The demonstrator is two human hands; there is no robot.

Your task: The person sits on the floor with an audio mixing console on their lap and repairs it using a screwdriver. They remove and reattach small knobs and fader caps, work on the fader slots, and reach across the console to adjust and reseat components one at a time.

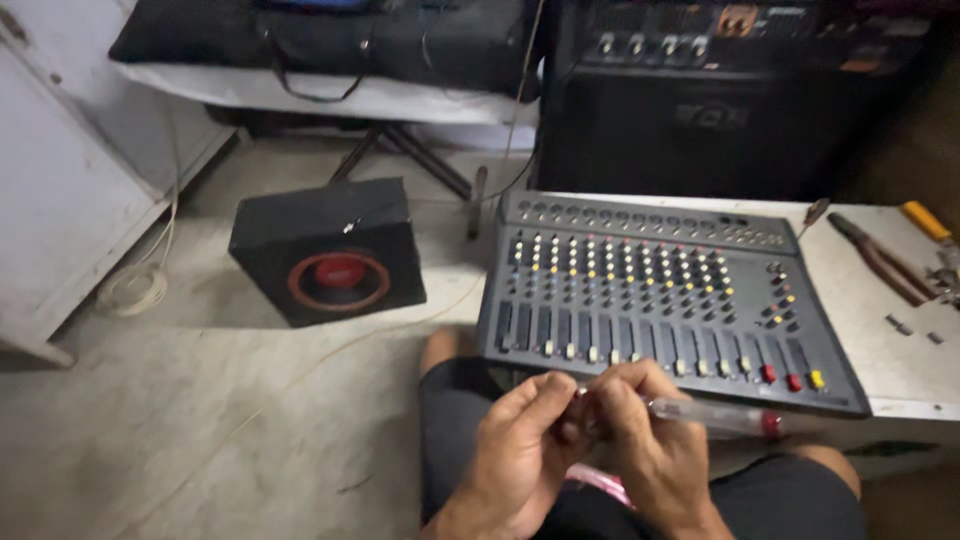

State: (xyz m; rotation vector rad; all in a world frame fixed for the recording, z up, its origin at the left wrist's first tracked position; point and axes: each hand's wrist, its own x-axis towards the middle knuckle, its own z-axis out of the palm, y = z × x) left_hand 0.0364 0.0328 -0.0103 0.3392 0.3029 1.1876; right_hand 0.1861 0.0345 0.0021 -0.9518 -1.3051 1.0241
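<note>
**Both hands on a clear-handled screwdriver, in front of the mixer**

The person sits low with knees apart, hands meeting over the lap. The right hand [655,440] is curled around a screwdriver [720,418] with a see-through handle and a red end cap, which pokes out to the right, just below the front edge of the audio mixing console [660,290]. The left hand [525,445] is closed in against the tool's other end, fingertips pinching at it (what exactly they pinch is hidden between the fingers). Something pink [600,483] shows under the hands, too covered to identify.

The console rests tilted on a white workbench [890,330], its sliders and coloured knobs facing the person. Further right on the bench lie pliers [880,260] and a yellow-handled tool [925,220]. On the concrete floor to the left stands a small black speaker box [330,250] with a red cone, and a large black amplifier [720,100] stands behind the console.
</note>
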